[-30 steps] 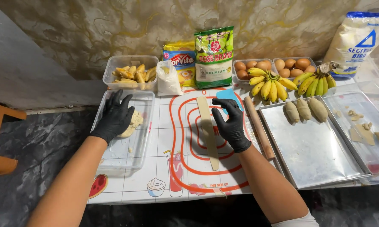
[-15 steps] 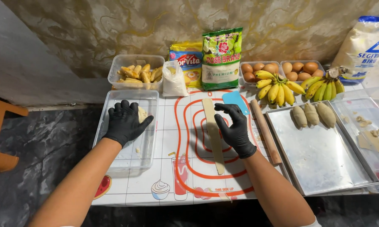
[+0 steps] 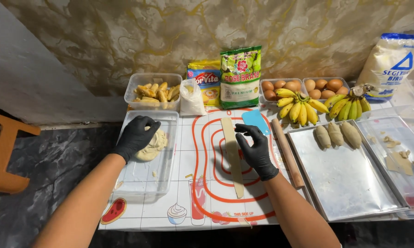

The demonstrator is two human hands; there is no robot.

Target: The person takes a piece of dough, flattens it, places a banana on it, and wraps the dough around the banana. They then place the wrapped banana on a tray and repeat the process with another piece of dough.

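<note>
Both hands wear black gloves. My left hand [image 3: 136, 136] rests on a lump of pale dough [image 3: 154, 145] inside a clear plastic tub [image 3: 147, 177] at the left. My right hand [image 3: 256, 148] hovers over the baking mat [image 3: 188, 193], fingers curled, thumb and fingertips touching the right edge of a long thin strip of dough [image 3: 233, 156] that lies lengthwise on the mat's red rings. A blue plastic scraper [image 3: 255, 121] lies just beyond that hand, and a wooden rolling pin [image 3: 287, 151] lies to its right.
A metal tray [image 3: 349, 179] at the right holds three wrapped dough rolls [image 3: 335, 134]. Behind stand a tub of peeled banana pieces [image 3: 155, 92], a bag of white powder [image 3: 191, 98], two food packets [image 3: 240, 76], eggs [image 3: 303, 85], banana bunches [image 3: 299, 108] and a flour sack [image 3: 391, 64]. An orange stool [image 3: 4, 156] stands left.
My left hand has settled lower onto the dough lump in the tub. My right hand has slid slightly down along the dough strip. The camera view shifted a little.
</note>
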